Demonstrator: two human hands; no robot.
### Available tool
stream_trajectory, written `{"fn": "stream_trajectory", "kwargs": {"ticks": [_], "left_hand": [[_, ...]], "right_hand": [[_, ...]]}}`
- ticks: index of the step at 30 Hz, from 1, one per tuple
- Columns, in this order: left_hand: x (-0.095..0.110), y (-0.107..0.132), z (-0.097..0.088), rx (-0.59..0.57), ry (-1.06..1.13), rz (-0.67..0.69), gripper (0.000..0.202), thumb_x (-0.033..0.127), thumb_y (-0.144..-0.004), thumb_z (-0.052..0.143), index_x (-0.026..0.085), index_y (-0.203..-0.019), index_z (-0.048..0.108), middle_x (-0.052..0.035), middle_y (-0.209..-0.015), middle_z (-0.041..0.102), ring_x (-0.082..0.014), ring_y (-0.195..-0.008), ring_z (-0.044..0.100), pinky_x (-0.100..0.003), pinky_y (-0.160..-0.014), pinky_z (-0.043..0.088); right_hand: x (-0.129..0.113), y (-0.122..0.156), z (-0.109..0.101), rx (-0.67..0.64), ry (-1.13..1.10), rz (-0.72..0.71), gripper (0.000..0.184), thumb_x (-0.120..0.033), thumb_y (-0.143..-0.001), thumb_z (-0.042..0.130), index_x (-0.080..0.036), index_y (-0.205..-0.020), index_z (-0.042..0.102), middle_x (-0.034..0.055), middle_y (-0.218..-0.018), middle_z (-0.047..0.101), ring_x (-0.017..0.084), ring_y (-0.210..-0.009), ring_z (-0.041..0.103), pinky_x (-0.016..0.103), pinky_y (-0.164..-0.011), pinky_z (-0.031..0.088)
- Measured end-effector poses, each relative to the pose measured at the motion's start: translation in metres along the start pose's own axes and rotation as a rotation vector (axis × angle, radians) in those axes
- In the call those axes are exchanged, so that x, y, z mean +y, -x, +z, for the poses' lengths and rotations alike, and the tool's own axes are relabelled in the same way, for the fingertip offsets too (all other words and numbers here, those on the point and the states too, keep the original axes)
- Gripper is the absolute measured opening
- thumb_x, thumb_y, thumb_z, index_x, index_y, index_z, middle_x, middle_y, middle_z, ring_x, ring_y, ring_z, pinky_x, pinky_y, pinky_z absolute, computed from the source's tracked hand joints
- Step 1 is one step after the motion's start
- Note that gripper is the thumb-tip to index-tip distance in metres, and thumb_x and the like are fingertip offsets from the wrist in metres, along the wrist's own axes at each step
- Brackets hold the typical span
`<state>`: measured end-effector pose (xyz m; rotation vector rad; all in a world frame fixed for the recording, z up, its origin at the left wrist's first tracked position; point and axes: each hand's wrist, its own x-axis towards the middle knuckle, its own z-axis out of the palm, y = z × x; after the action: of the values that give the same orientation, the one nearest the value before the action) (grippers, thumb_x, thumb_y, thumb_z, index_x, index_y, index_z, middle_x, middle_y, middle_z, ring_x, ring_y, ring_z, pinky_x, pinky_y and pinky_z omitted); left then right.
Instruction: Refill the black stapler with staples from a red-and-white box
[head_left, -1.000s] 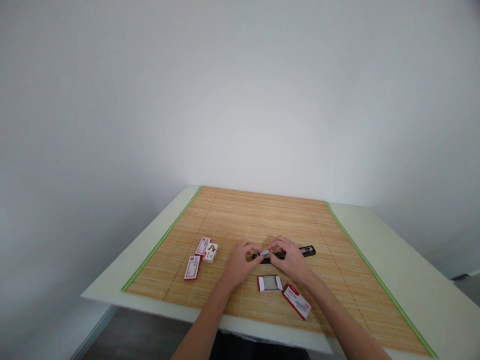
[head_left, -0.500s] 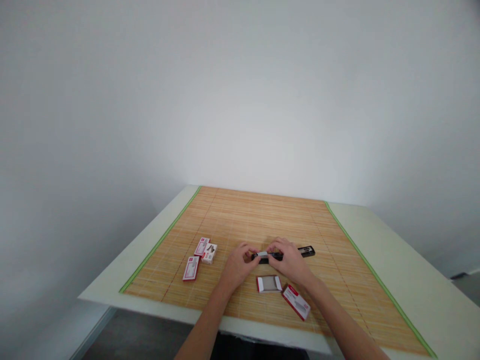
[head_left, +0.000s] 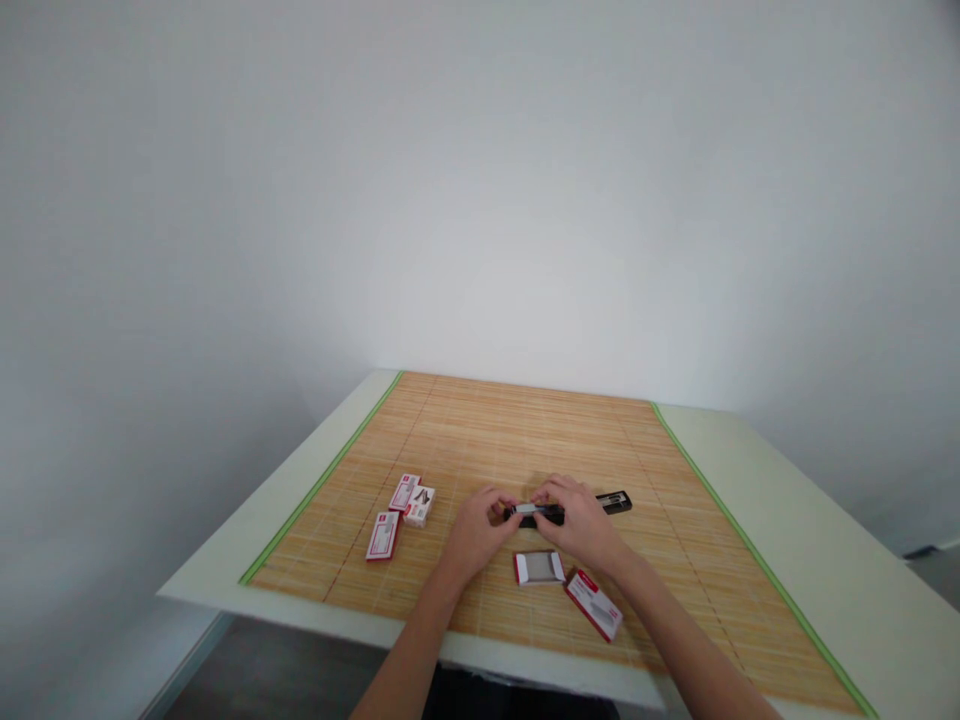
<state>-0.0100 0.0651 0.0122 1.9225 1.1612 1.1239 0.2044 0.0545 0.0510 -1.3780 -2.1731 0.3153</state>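
An opened black stapler (head_left: 616, 502) lies on the bamboo mat, its flipped-back top reaching out to the right. Over its base a short silver strip of staples (head_left: 524, 509) shows between my hands. My left hand (head_left: 480, 527) pinches the strip's left end with thumb and fingertips. At the other end my right hand (head_left: 576, 515) is closed in a pinch too, covering the middle of the stapler. Just below the hands sits an open small tray-like box (head_left: 539, 567) with white end flaps. Beside it lies a red and white staple box (head_left: 594, 604), turned at an angle.
Left of my hands, two red and white boxes (head_left: 383, 536) (head_left: 405, 491) and a smaller white box (head_left: 419, 506) with a dark picture lie close together. The green-edged bamboo mat (head_left: 510, 420) covers most of the white table (head_left: 757, 450), which meets a wall behind.
Both hands hold nearly the same place over the stapler, with only slight finger movement. The boxes stay where they were.
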Motion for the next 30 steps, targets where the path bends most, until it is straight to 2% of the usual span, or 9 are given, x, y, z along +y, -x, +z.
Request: {"fn": "stream_trajectory", "kwargs": {"ticks": [9,14,20,25,28,30], "left_hand": [[-0.006,0.000,0.002,-0.008,-0.024,0.006,0.013,0.024,-0.084,0.068,0.023,-0.097,0.072,0.0000,-0.090,0.069,-0.0166,-0.082,0.061,-0.029,-0.077,0.047],[-0.007,0.000,0.002,-0.022,-0.038,0.011,0.014,0.024,-0.084,0.068,0.024,-0.098,0.071,-0.0007,-0.093,0.068,-0.0183,-0.086,0.061,-0.031,-0.081,0.047],[-0.009,0.006,-0.001,-0.013,-0.162,0.036,0.025,0.027,-0.078,0.078,0.027,-0.102,0.070,-0.0020,-0.106,0.068,-0.0240,-0.105,0.059,-0.037,-0.093,0.044],[-0.012,0.006,-0.001,-0.055,-0.201,0.021,0.021,0.029,-0.079,0.078,0.027,-0.098,0.070,-0.0012,-0.103,0.068,-0.0243,-0.103,0.059,-0.037,-0.090,0.044],[-0.009,0.005,-0.002,-0.057,-0.181,0.016,0.023,0.030,-0.080,0.078,0.027,-0.101,0.069,-0.0011,-0.104,0.068,-0.0236,-0.101,0.060,-0.037,-0.090,0.044],[-0.005,0.009,-0.005,-0.018,-0.160,-0.007,0.027,0.032,-0.082,0.076,0.027,-0.107,0.067,-0.0022,-0.108,0.066,-0.0230,-0.101,0.060,-0.036,-0.090,0.044]], "right_hand": [[0.000,0.004,-0.010,-0.031,0.116,-0.008,0.009,-0.028,-0.084,0.071,-0.025,-0.092,0.068,0.0024,-0.095,0.066,0.022,-0.097,0.059,0.033,-0.083,0.040],[-0.003,0.009,-0.008,-0.045,0.168,-0.005,0.008,-0.028,-0.085,0.072,-0.026,-0.092,0.068,0.0014,-0.096,0.066,0.022,-0.098,0.059,0.032,-0.084,0.038],[-0.010,0.008,-0.004,-0.051,0.203,0.001,0.007,-0.028,-0.086,0.072,-0.026,-0.092,0.068,0.0019,-0.095,0.066,0.023,-0.099,0.058,0.033,-0.083,0.038],[-0.020,0.006,0.003,-0.045,0.224,0.019,0.007,-0.029,-0.086,0.071,-0.024,-0.090,0.068,0.0037,-0.095,0.065,0.023,-0.099,0.058,0.034,-0.085,0.040],[-0.022,0.012,-0.004,-0.039,0.206,0.048,0.009,-0.030,-0.088,0.068,-0.025,-0.095,0.070,0.0045,-0.096,0.065,0.024,-0.098,0.059,0.035,-0.085,0.042],[-0.022,0.025,-0.016,-0.015,0.166,0.075,0.014,-0.031,-0.091,0.064,-0.026,-0.102,0.070,0.0048,-0.099,0.066,0.024,-0.098,0.060,0.036,-0.086,0.044]]}}
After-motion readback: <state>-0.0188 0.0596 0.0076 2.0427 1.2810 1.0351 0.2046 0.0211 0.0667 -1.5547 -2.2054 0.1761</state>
